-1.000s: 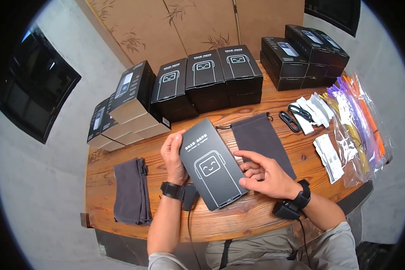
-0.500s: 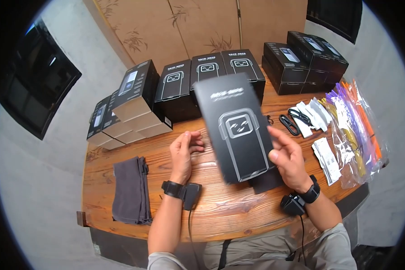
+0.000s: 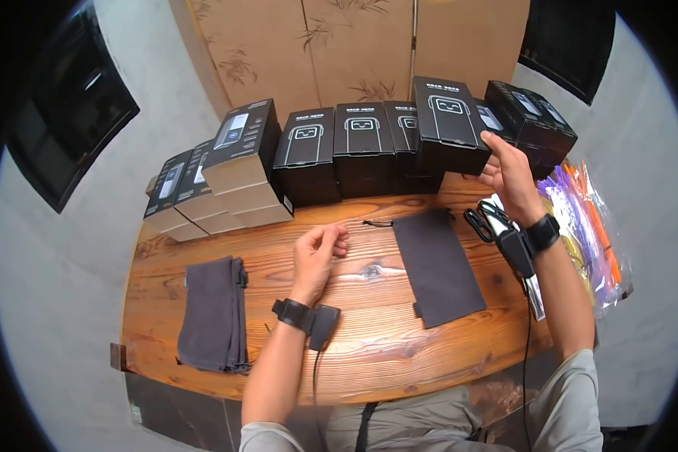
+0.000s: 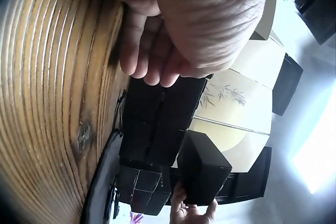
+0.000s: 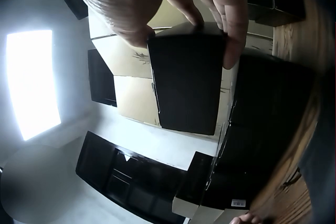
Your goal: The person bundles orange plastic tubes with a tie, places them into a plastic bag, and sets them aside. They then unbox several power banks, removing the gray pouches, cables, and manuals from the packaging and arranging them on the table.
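My right hand (image 3: 511, 177) grips a black box (image 3: 450, 113) with a smiling robot outline on its lid, thumb on one side and fingers on the other. The box is up at the right end of the row of matching black boxes (image 3: 364, 135), overlapping the rightmost one in the head view. In the right wrist view the thumb and fingers span the held box's dark end (image 5: 186, 82). Over the table's middle, my left hand (image 3: 316, 260) holds nothing, its fingers loosely curled. A dark grey drawstring pouch (image 3: 441, 267) lies flat between the two arms.
More folded grey pouches (image 3: 212, 313) are piled at the left. Boxes with pale sides (image 3: 237, 181) stack at the back left, other black boxes (image 3: 546, 124) at the back right. Black coiled cables (image 3: 481, 222) and a clear bag of coloured strips (image 3: 587, 226) lie by the right forearm.
The left hand let go of the box and stays near the table's middle. My right hand carried the box up and away to the back right, uncovering the pouch on the table.
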`<state>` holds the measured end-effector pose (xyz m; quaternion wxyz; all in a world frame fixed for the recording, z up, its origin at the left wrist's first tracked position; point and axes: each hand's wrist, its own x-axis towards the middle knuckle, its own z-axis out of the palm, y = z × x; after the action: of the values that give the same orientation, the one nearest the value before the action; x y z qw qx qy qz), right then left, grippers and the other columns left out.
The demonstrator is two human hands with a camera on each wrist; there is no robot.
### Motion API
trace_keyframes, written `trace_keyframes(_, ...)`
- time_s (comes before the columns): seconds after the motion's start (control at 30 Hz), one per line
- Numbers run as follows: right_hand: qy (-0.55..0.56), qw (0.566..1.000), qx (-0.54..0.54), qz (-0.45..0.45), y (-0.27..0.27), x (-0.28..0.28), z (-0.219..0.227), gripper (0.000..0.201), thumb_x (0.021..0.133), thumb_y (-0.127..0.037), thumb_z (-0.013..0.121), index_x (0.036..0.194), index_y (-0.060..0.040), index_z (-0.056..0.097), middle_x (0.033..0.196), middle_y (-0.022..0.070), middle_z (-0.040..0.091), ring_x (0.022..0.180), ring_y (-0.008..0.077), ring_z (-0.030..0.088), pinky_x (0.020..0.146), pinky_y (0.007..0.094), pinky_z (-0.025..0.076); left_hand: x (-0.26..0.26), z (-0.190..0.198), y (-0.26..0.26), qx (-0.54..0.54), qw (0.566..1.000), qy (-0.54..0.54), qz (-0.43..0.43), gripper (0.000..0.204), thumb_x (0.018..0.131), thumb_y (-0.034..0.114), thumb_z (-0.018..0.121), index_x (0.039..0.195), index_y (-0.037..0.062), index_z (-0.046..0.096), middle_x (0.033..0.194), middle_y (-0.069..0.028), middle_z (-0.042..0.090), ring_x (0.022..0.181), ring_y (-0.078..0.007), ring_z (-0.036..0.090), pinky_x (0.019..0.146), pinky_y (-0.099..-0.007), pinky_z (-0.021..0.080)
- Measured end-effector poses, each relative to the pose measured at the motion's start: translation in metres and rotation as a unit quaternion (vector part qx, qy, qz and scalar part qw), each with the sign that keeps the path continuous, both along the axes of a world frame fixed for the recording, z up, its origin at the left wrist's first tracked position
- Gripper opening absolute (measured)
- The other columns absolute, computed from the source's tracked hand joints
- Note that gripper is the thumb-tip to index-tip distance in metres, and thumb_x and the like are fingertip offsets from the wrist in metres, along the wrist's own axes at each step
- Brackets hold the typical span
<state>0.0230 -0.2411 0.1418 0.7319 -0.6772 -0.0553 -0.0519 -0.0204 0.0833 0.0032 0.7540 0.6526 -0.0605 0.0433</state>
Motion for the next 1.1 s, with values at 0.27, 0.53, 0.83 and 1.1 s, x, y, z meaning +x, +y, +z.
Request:
trace_keyframes(0.27, 0.036, 0.997, -0.06, -0.035, 0.019, 0.037, 0.011, 0.045, 0.095, -0.041, 0.058, 0.107, 0.0015, 0.064, 0.098, 0.0115, 0.068, 0.085, 0.0171, 0.067, 0.075, 0.0326, 0.058, -0.001, 0.001, -0.001, 0.009, 1.0, -0.001, 0.004, 0.027, 0.101, 0.021, 0.055, 0.101, -0.0037, 0.068, 0.088, -0.006, 0.067, 0.076, -0.009, 0.06, 0.071, -0.0225, 0.053)
trace_keyframes(0.53, -0.071, 0.925, -0.353, -0.119, 0.025, 0.04, 0.002, 0.078, 0.087, -0.05, 0.066, 0.138, 0.0045, 0.047, 0.127, 0.0253, 0.059, 0.114, 0.0308, 0.059, 0.1, 0.035, 0.045, 0.0, 0.001, -0.002, 0.02, 1.0, -0.002, 0.004, 0.027, 0.101, 0.021, 0.055, 0.099, -0.0033, 0.068, 0.087, -0.0055, 0.067, 0.076, -0.0089, 0.06, 0.07, -0.0224, 0.052)
trace_keyframes(0.83, -0.154, 0.893, -0.411, -0.099, 0.05, 0.034, -0.001, 0.082, 0.081, -0.036, 0.075, 0.143, 0.0023, 0.038, 0.133, 0.0319, 0.052, 0.126, 0.0397, 0.052, 0.106, 0.0406, 0.04, -0.002, 0.005, -0.002, 0.031, 0.999, -0.002, 0.005, 0.026, 0.1, 0.021, 0.057, 0.1, -0.0028, 0.069, 0.087, -0.005, 0.067, 0.076, -0.0088, 0.06, 0.07, -0.0225, 0.052)
trace_keyframes(1.1, -0.244, 0.865, -0.399, -0.182, 0.047, 0.021, -0.016, 0.079, 0.081, -0.026, 0.074, 0.144, 0.001, 0.034, 0.124, 0.0279, 0.058, 0.117, 0.0365, 0.058, 0.098, 0.0402, 0.047, -0.002, 0.005, -0.002, 0.032, 0.999, 0.004, 0.006, 0.026, 0.101, 0.02, 0.056, 0.1, -0.0029, 0.068, 0.088, -0.0062, 0.067, 0.076, -0.0096, 0.061, 0.071, -0.0229, 0.053)
